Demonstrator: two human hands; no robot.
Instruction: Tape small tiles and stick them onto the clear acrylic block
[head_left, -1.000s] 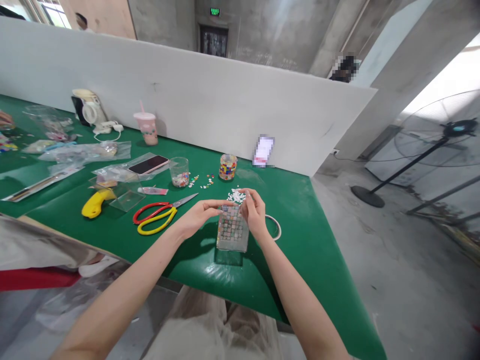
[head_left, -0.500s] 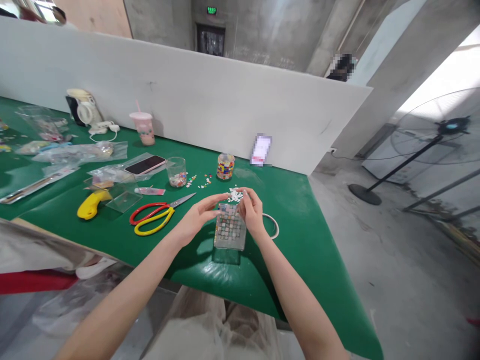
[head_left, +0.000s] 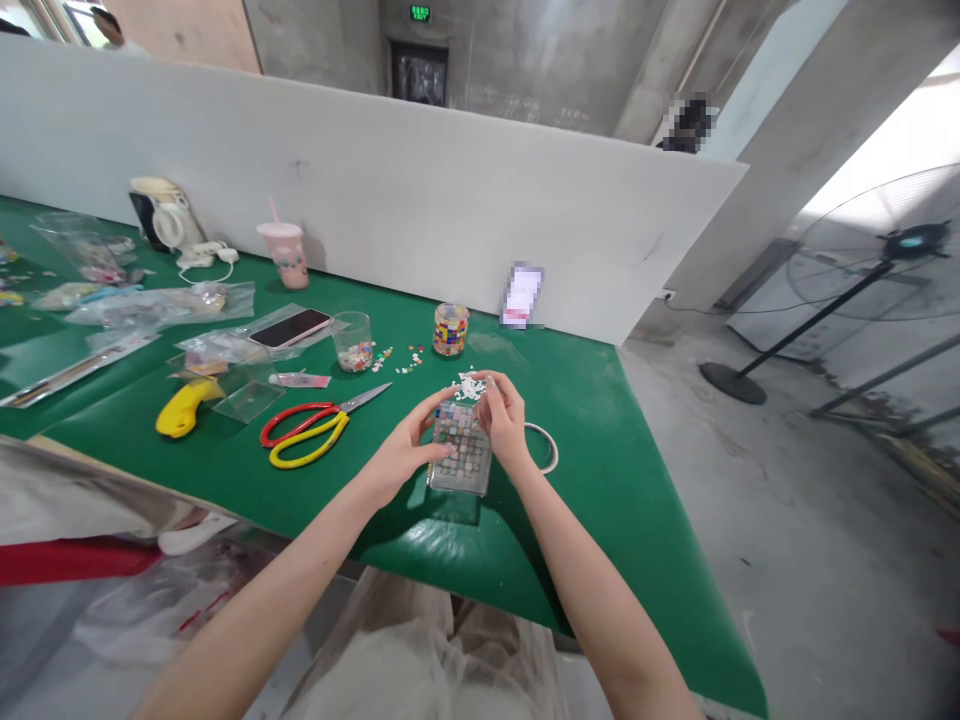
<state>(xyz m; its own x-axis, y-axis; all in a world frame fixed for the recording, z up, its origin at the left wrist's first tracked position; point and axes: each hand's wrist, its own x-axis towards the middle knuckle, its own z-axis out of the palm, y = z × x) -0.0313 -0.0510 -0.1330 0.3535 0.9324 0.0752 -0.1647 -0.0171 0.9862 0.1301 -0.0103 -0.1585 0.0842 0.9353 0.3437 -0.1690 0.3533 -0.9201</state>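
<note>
Squarely between my hands is the mosaic-covered clear box point(head_left: 469, 460), my left hand point(head_left: 405, 455) half curled around its left side with the thumb across its face. My right hand point(head_left: 504, 418) is at its upper right, fingertips bunched close; whether they hold anything I cannot tell. White chips point(head_left: 470, 386) lie just beyond both hands, scissors point(head_left: 342, 411) left of my left hand.

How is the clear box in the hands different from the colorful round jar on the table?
The clear box has flat sides and straight edges, while the round jar is curved. The left hand holds the box; no hand touches the jar, which stands on the green table. The box's front looks pale pink, gray and green, but the jar shows bright red, yellow and blue. Both have little colored squares.
</note>
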